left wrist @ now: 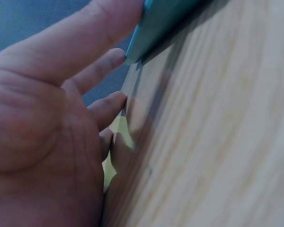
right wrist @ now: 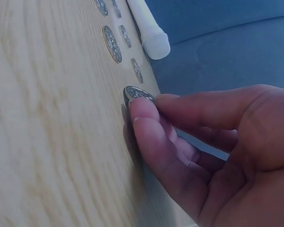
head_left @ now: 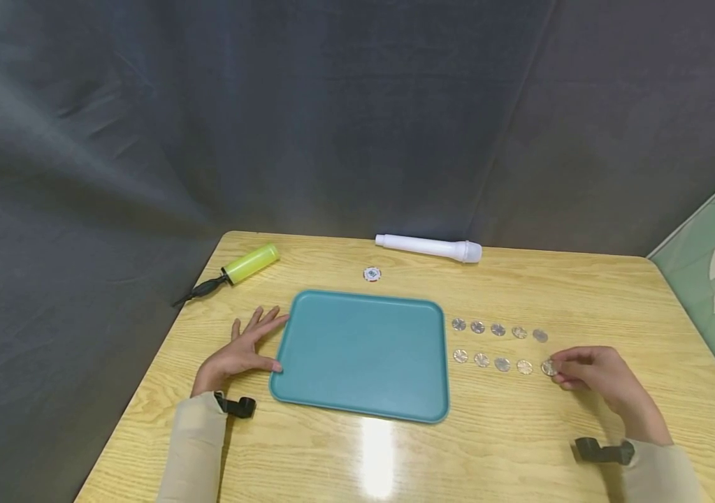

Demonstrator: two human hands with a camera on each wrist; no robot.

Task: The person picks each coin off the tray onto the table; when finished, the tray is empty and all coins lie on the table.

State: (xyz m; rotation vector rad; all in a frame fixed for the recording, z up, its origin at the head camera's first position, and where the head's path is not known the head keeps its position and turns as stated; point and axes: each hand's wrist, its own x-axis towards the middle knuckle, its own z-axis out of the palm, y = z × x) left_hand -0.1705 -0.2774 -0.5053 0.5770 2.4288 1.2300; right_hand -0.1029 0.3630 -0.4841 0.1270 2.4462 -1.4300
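Note:
A teal tray lies flat on the wooden table. At its left side my left hand has its fingers spread, the thumb touching the tray's near left rim and a fingertip at the rim higher up. My right hand pinches a silver coin between thumb and fingers, at the right end of the nearer of two rows. In the right wrist view this coin is slightly tilted, close over the wood. Several more silver coins make up the rest of the near row; the far row of coins runs behind it.
A white microphone lies along the table's back edge. Left of it and nearer is a white poker chip. A yellow-green hand pump with a black nozzle points over the left edge. Dark cloth hangs behind the table.

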